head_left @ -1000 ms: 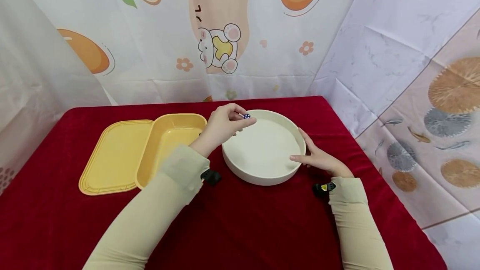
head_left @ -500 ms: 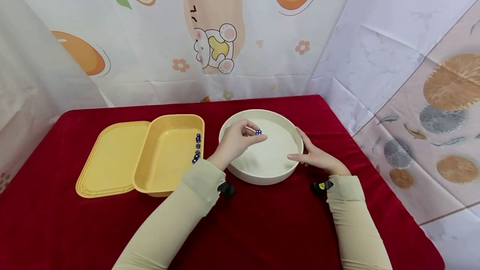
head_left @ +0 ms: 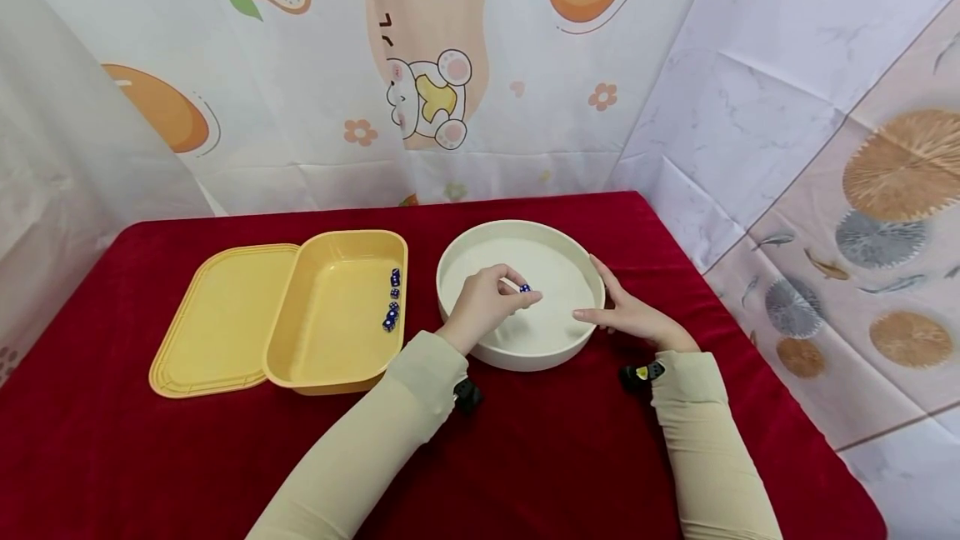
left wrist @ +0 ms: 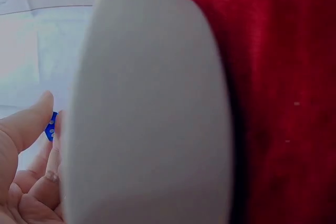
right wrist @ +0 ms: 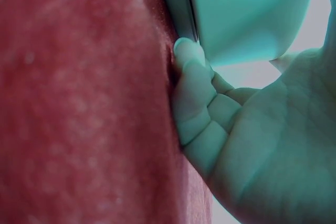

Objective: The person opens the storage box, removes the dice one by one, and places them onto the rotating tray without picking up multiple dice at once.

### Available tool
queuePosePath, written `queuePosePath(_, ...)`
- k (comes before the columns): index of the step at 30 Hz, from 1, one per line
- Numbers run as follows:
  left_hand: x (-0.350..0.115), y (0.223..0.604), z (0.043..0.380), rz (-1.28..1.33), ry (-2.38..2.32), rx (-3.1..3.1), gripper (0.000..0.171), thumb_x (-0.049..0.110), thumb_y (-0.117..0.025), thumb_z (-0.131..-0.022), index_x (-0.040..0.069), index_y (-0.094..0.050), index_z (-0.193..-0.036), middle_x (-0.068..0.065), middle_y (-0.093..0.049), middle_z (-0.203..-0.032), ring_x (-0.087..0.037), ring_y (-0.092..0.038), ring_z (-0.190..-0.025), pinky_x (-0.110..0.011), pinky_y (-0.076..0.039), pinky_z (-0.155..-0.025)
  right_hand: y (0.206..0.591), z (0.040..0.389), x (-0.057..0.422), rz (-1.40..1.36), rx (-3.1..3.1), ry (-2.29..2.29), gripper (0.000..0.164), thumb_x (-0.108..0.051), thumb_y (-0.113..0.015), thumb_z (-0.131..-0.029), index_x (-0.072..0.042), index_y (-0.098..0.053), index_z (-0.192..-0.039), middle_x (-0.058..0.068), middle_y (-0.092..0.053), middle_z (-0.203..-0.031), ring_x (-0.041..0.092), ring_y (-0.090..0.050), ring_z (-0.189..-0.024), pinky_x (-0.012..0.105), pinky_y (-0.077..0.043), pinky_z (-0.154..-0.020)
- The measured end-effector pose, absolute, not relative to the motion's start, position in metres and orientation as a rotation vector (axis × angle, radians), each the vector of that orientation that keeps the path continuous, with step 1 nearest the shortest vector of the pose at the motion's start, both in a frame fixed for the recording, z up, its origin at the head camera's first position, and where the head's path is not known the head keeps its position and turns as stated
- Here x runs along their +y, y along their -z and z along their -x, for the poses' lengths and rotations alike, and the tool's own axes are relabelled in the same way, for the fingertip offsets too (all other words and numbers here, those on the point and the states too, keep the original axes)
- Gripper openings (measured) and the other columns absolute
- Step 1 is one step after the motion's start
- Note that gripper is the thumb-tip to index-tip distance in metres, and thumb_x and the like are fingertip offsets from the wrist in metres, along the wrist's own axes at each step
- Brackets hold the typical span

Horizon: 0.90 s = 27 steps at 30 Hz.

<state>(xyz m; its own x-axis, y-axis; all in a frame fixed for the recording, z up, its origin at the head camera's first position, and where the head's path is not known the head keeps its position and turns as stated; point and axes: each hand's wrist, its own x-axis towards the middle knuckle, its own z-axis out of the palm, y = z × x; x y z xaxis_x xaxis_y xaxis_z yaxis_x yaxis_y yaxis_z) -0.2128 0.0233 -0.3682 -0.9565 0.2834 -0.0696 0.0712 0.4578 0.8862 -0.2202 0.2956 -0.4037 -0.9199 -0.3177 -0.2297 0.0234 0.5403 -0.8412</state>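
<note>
The left hand pinches a blue die over the white bowl, whose right side the right hand grips; releasing the die low should limit bouncing. Left of the bowl, a yellow box holds more dice on the red-covered counter; a fruit-print curtain hangs beyond.

Place: screened-off spot, kind of room unclear
Curtains: patterned, on 3 sides
Table: draped in red cloth
</note>
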Motion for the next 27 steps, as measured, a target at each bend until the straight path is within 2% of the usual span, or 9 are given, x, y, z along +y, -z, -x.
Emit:
queuePosePath(3,0.025,0.375,0.213,-0.295,-1.454,2.517,0.03,0.039,-0.077,-0.086,0.015,-0.067,-0.101,-0.004,-0.071,-0.082,-0.014,-0.062,-0.074,-0.027,-0.048,-0.068,0.405,0.22,0.296,0.24,2.43,1.323,0.104,-0.036,-0.071,-0.089,-0.034,0.006,-0.159,0.014,-0.03,-0.147,0.023,-0.049,-0.081,0.03,-0.044,-0.069)
queuePosePath(8,0.028,0.384,0.214,-0.292,-1.365,2.562,0.027,0.036,-0.078,-0.085,0.015,-0.067,-0.099,-0.001,-0.066,-0.078,-0.013,-0.057,-0.07,-0.025,-0.046,-0.066,0.407,0.22,0.296,0.239,2.427,1.314,0.105,-0.037,-0.071,-0.089,-0.032,0.007,-0.159,0.015,-0.026,-0.152,0.023,-0.05,-0.083,0.031,-0.045,-0.07)
queuePosePath(16,0.031,0.389,0.212,-0.292,-1.169,2.644,0.024,0.037,-0.078,-0.084,0.019,-0.067,-0.095,0.002,-0.066,-0.081,-0.013,-0.058,-0.074,-0.027,-0.046,-0.068,0.407,0.219,0.296,0.242,2.437,1.316,0.104,-0.036,-0.071,-0.089,-0.032,0.007,-0.159,0.014,-0.027,-0.151,0.023,-0.05,-0.08,0.03,-0.045,-0.069)
queuePosePath(27,0.034,0.388,0.212,-0.293,-1.035,2.715,0.02,0.036,-0.08,-0.083,0.02,-0.068,-0.087,0.005,-0.068,-0.083,-0.011,-0.059,-0.08,-0.029,-0.046,-0.072,0.404,0.22,0.296,0.256,2.443,1.314,0.105,-0.036,-0.071,-0.089,-0.03,0.007,-0.159,0.015,-0.028,-0.149,0.021,-0.051,-0.079,0.029,-0.045,-0.069)
